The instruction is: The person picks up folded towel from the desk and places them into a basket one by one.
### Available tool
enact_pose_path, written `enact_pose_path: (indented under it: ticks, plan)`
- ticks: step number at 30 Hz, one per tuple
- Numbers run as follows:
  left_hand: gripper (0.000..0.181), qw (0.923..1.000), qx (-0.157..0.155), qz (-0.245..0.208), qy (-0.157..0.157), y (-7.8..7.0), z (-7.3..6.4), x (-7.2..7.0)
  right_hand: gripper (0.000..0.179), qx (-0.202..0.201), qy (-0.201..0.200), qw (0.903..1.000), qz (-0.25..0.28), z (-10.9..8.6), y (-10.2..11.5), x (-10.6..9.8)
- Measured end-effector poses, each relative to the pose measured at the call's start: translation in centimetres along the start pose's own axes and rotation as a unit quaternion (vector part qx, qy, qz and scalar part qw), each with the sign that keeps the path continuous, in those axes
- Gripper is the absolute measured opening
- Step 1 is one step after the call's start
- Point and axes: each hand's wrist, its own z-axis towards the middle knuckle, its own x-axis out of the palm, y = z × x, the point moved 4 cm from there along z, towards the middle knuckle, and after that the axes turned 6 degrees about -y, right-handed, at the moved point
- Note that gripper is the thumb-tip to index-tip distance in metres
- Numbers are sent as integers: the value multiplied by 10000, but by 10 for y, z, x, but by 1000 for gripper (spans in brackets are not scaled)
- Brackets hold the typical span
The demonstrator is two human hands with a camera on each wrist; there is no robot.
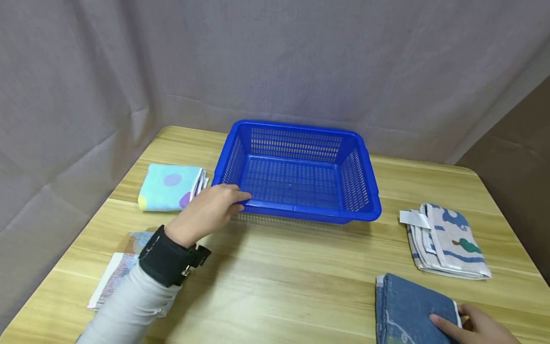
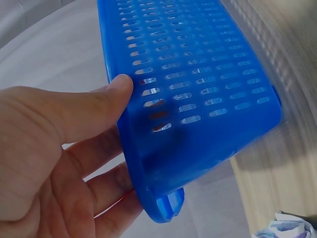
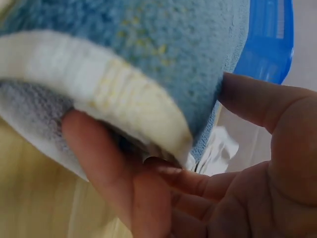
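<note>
My left hand (image 1: 210, 210) grips the front left corner of a blue plastic basket (image 1: 296, 208). In the left wrist view, the thumb presses the outside of the slotted basket wall (image 2: 198, 89) just under the rim, with the other fingers round the far side. At the lower right of the head view, my right hand (image 1: 483, 327) pinches the right edge of a folded dark blue towel (image 1: 417, 310), thumb on top. The right wrist view shows the towel's pale hem (image 3: 133, 89), with fingers tucked under and between its layers.
Left of the basket lies a folded light blue towel (image 1: 161, 184) with coloured dots. Another towel (image 1: 109, 277) is partly hidden under my left forearm. A folded white towel with animal pictures (image 1: 451, 241) lies at the right on the wooden table (image 1: 275, 286). Grey cloth (image 1: 301, 62) hangs behind.
</note>
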Motion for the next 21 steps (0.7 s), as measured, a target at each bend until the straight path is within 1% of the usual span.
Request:
enact_pose_path:
  ticks: [2,4,7,11,14,16,19,21]
  plan:
    - [27,10000,-49,-25,49,1,0,0,82,-105,20,9999,-126,-3,17,0]
    - [27,9999,-67,-45,81,2,0,0,90,-156,-7,9997,-204,-2,27,3]
    - [27,9999,-102,-42,89,2,0,0,93,-266,82,9995,-144,0,42,8]
    - [27,9999,-136,-31,61,3,0,0,90,-523,187,9982,227,0,68,17]
    - [27,9999,-150,-54,64,3,0,0,84,-731,114,9959,526,-4,89,25]
    - [27,9998,-172,-64,66,4,0,0,81,-868,77,9933,756,-8,104,30]
    - [27,9998,-190,-57,57,4,-1,1,80,-1020,148,9886,1098,-14,126,37]
    - [27,9998,-206,-49,48,5,-1,1,79,-1117,196,9859,1229,-17,139,41]
